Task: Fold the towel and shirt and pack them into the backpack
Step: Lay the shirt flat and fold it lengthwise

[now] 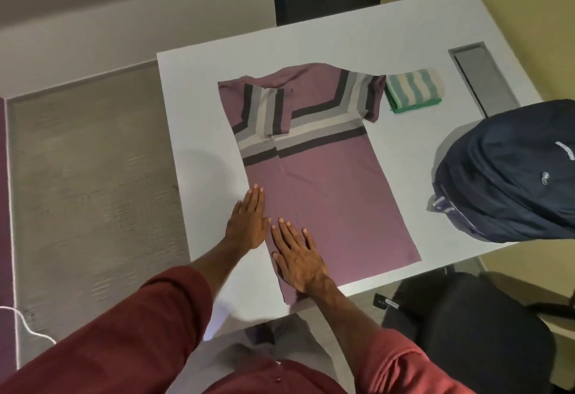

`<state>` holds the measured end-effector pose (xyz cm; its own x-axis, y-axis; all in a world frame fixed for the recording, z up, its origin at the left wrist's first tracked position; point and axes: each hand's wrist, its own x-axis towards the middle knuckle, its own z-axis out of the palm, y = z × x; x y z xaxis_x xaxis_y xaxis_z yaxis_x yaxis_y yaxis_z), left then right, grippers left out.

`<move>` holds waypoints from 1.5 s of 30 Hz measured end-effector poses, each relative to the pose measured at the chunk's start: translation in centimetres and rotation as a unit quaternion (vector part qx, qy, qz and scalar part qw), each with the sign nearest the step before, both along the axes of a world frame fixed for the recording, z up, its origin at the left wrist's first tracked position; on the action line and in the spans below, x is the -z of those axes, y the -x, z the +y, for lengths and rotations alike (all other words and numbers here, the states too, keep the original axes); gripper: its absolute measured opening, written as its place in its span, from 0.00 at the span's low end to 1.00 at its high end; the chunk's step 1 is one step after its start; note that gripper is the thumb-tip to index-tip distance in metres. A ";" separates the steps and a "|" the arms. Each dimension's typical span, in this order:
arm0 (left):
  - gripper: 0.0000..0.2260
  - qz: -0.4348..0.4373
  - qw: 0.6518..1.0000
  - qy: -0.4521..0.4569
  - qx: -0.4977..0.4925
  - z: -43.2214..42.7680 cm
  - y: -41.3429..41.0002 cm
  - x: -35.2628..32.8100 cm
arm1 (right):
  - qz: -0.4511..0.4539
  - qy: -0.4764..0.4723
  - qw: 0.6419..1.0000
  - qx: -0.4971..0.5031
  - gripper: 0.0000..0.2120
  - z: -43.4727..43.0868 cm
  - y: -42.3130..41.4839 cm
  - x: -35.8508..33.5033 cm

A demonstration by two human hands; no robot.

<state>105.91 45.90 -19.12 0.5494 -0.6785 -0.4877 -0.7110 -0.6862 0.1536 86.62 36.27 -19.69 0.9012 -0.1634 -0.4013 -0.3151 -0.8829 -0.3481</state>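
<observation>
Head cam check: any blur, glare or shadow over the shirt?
Head view: soft throughout, no motion streaks; no glare on the shirt; faint shadow on the table left of it; backpack near black, little detail; wide angle skews table edges.

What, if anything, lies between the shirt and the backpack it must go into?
Nothing visible: only bare table separates the shirt from the backpack; the folded striped towel sits farther back, off that path.
</observation>
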 end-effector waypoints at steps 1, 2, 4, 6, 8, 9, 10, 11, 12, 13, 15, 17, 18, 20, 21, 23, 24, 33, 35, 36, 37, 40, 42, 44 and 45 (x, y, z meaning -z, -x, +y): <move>0.37 0.004 1.000 -0.011 0.000 0.4 0.9 -0.2 | 0.005 0.000 1.000 0.006 0.32 -0.1 0.5 -0.3; 0.37 -0.003 1.000 -0.025 0.010 0.8 1.6 -0.4 | 0.011 -0.001 1.000 0.012 0.32 -0.2 1.1 -0.7; 0.37 -0.024 0.997 -0.060 0.038 1.6 3.0 -0.6 | 0.015 0.001 1.000 0.026 0.32 -0.4 2.1 -1.8; 0.36 -0.009 0.995 -0.083 0.051 2.2 4.4 -1.1 | 0.022 0.004 0.999 0.037 0.32 -0.6 3.2 -3.3; 0.35 0.019 0.994 -0.089 0.062 2.6 6.0 -1.7 | 0.021 0.006 0.999 0.046 0.31 -0.7 4.7 -4.9; 0.35 0.030 0.994 -0.087 0.065 2.7 7.0 -2.1 | 0.017 0.010 0.999 0.050 0.31 -0.9 5.6 -5.5; 0.35 0.034 0.994 -0.082 0.068 2.7 7.8 -2.6 | 0.013 0.018 0.998 0.052 0.31 -1.2 6.4 -6.0; 0.35 0.034 0.994 -0.076 0.070 2.6 8.6 -3.0 | 0.011 0.026 0.998 0.056 0.31 -1.8 7.1 -6.4; 0.35 0.033 0.994 -0.070 0.072 2.2 9.3 -3.4 | 0.014 0.031 0.997 0.062 0.31 -2.4 7.6 -6.6; 0.35 0.033 0.995 -0.063 0.073 1.7 9.9 -4.0 | 0.019 0.031 0.997 0.069 0.31 -3.1 8.1 -7.0; 0.35 0.036 0.995 -0.046 0.077 0.4 10.9 -5.1 | 0.018 0.030 0.996 0.081 0.32 -4.5 8.7 -7.7; 0.35 0.042 0.996 -0.027 0.073 -1.4 11.3 -5.8 | 0.007 0.036 0.995 0.093 0.32 -6.3 9.0 -8.3; 0.35 0.042 0.996 -0.017 0.071 -2.5 11.2 -6.1 | 0.003 0.038 0.994 0.099 0.32 -7.4 9.0 -8.6; 0.35 0.034 0.997 0.002 0.071 -5.1 10.8 -6.2 | 0.002 0.044 0.993 0.112 0.32 -10.0 8.8 -8.6; 0.35 0.028 0.997 0.010 0.074 -6.2 10.5 -6.2 | 0.005 0.047 0.992 0.116 0.32 -11.2 8.8 -8.3; 0.34 0.021 0.996 0.014 0.085 -8.9 9.5 -6.0 | 0.011 0.043 0.991 0.125 0.32 -13.9 8.7 -7.3; 0.34 0.021 0.996 0.016 0.089 -10.3 8.8 -5.7 | 0.010 0.038 0.991 0.131 0.32 -15.3 8.8 -6.8; 0.33 0.000 0.998 0.002 0.057 -25.6 2.5 -5.5 | -0.001 0.000 0.984 0.180 0.33 -26.3 7.7 -4.6; 0.33 -0.002 0.999 -0.001 0.040 -28.4 1.4 -5.6 | -0.005 -0.005 0.983 0.184 0.32 -28.3 7.2 -4.3; 0.33 0.002 0.999 -0.001 0.034 -29.7 0.9 -5.6 | -0.005 -0.005 0.982 0.191 0.33 -29.2 6.9 -4.3; 0.33 0.005 1.000 0.000 0.030 -30.8 0.5 -5.4 | -0.004 -0.004 0.980 0.199 0.33 -29.9 6.5 -4.5; 0.33 -0.007 1.000 0.015 0.023 -34.5 -0.8 -5.5 | 0.008 0.005 0.977 0.214 0.25 -32.0 5.0 -4.8; 0.34 -0.016 0.999 0.033 0.016 -37.0 -1.6 -5.4 | 0.026 0.015 0.976 0.214 0.17 -33.3 4.1 -4.8; 0.34 -0.028 0.998 0.058 -0.001 -39.3 -2.4 -5.0 | 0.028 0.006 0.974 0.223 0.14 -33.9 3.6 -4.4; 0.35 -0.036 0.997 0.070 -0.010 -40.4 -2.8 -4.9 | 0.026 0.000 0.974 0.227 0.14 -34.2 3.4 -4.3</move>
<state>108.74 5.53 -14.27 0.5944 -0.7249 -0.3480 -0.7097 -0.6765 0.1969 83.20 2.11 -15.36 0.7147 -0.5400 -0.4445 -0.6900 -0.6484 -0.3217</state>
